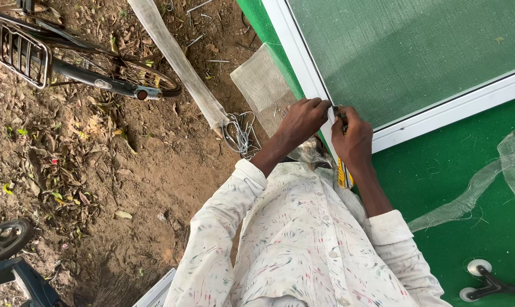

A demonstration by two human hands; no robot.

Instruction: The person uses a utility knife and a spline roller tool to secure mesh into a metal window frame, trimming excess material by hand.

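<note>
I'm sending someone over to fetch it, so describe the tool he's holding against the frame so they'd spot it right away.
Start at the big white-framed mesh screen lying on the green surface. At its near corner both hands meet; the right hand grips a utility knife against the frame. Its yellow and black handle sticking out below the wrist sets it apart from the pale mesh scraps nearby.

Screen frame (439, 113) on green table (451, 170)

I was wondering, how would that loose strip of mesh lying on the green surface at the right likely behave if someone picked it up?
The mesh strip would probably hang floppy: it lies curled and twisted on the green surface. It looks light, being see-through. Its frayed edges suggest it may snag or shed threads.
</note>
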